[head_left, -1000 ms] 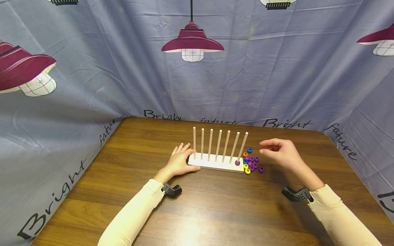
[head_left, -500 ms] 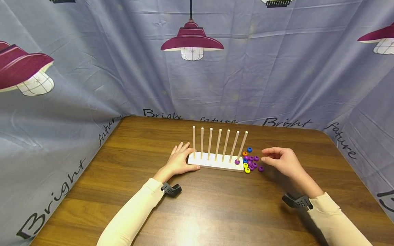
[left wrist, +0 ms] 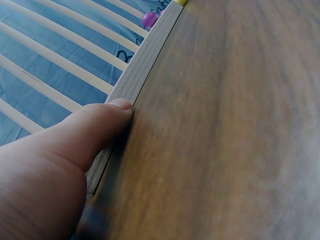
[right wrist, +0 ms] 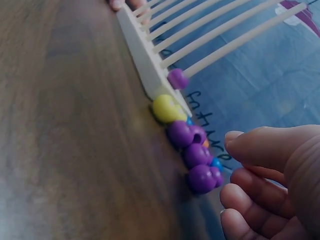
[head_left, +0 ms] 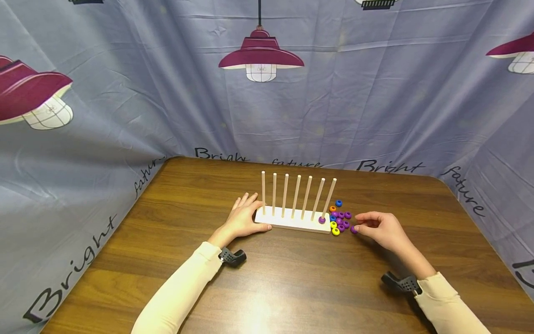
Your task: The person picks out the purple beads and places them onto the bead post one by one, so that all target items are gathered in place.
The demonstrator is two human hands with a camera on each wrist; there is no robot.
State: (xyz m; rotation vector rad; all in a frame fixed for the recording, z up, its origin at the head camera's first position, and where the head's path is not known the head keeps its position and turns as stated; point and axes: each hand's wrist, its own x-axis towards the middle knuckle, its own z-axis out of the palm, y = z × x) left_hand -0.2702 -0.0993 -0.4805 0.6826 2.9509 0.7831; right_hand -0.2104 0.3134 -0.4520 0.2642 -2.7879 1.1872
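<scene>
My left hand (head_left: 239, 221) holds the left end of a pale wooden peg stand (head_left: 288, 223), its thumb (left wrist: 107, 120) along the front edge and its other fingers on the far side. Several upright pegs rise from the stand. One purple bead (head_left: 322, 220) sits at the foot of the rightmost peg. My right hand (head_left: 385, 230), fingers loosely bent and thumb apart from them, is low over the table beside the outermost purple bead (head_left: 353, 229). Its thumb tip partly covers that bead in the head view. Between the fingers in the right wrist view I see no bead.
Loose beads lie against the stand's right end: several purple, yellow ones (head_left: 335, 232), an orange one (head_left: 332, 208) and blue ones (head_left: 339, 203). The brown wooden table (head_left: 267, 278) extends toward me. A grey-blue curtain (head_left: 333, 102) printed with lamps hangs behind it.
My right hand has come down and slightly toward me, to the outermost purple bead. The left hand and the peg stand have stayed in place.
</scene>
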